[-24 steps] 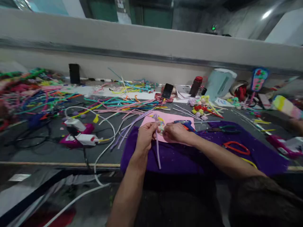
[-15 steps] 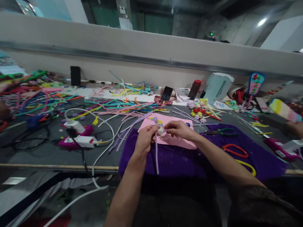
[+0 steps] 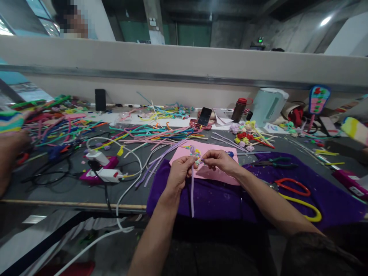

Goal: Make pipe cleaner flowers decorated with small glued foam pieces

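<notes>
One lilac stem (image 3: 192,195) hangs straight below a small, multicoloured pastel bundle (image 3: 197,156).

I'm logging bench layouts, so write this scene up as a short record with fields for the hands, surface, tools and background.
Left hand: pinching a small fluffy piece, a purple strip hanging below
Right hand: fingertips close beside the piece; grip unclear
Surface: pink sheet on purple cloth
Tools: pliers, right side of cloth
Behind: bottle, jug
</notes>
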